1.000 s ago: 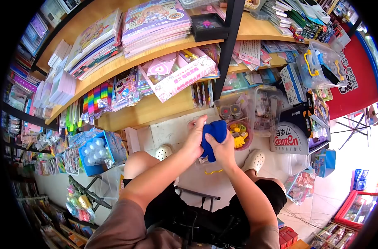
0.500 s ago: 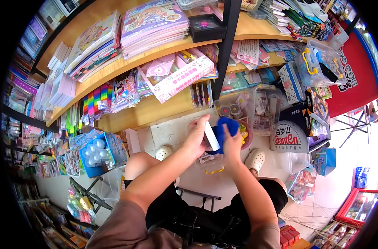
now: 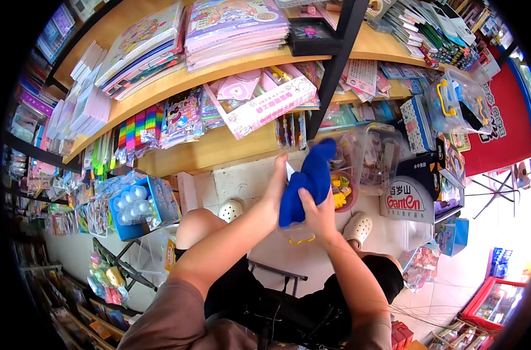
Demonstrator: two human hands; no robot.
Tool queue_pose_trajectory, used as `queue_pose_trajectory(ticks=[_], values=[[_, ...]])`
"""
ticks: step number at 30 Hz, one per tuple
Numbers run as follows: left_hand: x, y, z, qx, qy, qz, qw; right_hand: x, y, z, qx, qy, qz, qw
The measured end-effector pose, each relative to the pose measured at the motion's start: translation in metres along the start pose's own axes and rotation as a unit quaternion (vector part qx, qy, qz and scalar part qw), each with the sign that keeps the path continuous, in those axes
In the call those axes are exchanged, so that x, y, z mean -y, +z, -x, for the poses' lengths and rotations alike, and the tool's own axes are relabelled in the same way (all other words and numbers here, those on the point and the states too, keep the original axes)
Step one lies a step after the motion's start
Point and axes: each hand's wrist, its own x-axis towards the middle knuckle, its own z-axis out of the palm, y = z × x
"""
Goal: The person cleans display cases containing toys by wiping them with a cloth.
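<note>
In front of my knees, my right hand (image 3: 318, 211) is closed on a bright blue cloth (image 3: 313, 179), its thumb pressed on the near side. The cloth lies bunched over a white-edged flat thing (image 3: 290, 171), and only a small part of that shows. My left hand (image 3: 275, 185) grips this white-edged thing from the left, with most of its fingers hidden behind the cloth. Just right of the cloth is a round pink tub (image 3: 351, 200) with yellow pieces inside. Below the hands, a clear container with a yellow handle (image 3: 302, 240) is partly covered.
A wooden shelf (image 3: 242, 66) with stacked books (image 3: 236, 35) and a pink-white box (image 3: 271, 108) runs across the front. At right stand a clear bin (image 3: 377, 160), a Ganten carton (image 3: 406, 198) and a red-covered table (image 3: 504, 128). A blue box of clear balls (image 3: 134, 207) stands left.
The blue cloth has moved left and spread over the white-edged thing, which was plainly visible before. My right hand has shifted slightly left and down with it. The view has turned a little.
</note>
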Motion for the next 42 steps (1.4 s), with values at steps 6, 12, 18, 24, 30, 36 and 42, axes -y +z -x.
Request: queue_pose_trajectory(ticks=[6, 12, 18, 24, 30, 36, 42], values=[[0.009, 0.022, 0.009, -0.019, 0.029, 0.032, 0.999, 0.006, -0.003, -0.011, -0.040, 0.092, -0.021, 0.995], [0.019, 0.013, -0.011, -0.035, 0.025, 0.031, 0.999, -0.008, -0.008, -0.019, -0.079, 0.187, -0.015, 0.979], [0.027, 0.011, -0.011, -0.051, 0.036, -0.052, 0.997, -0.001, -0.028, -0.033, -0.173, 0.362, -0.338, 0.851], [0.017, 0.023, 0.000, -0.105, 0.057, -0.039, 0.992, -0.024, -0.053, -0.025, -0.116, 0.360, -0.411, 0.829], [0.020, 0.004, -0.022, -0.106, 0.119, -0.028, 0.987, -0.001, -0.032, -0.005, -0.017, 0.242, -0.136, 0.960], [0.015, 0.006, -0.004, -0.081, 0.074, -0.030, 0.993, -0.002, -0.013, 0.004, 0.016, 0.123, -0.015, 0.992], [0.009, 0.002, -0.006, -0.132, 0.064, -0.017, 0.989, -0.010, -0.024, 0.013, 0.053, 0.023, 0.036, 0.998]])
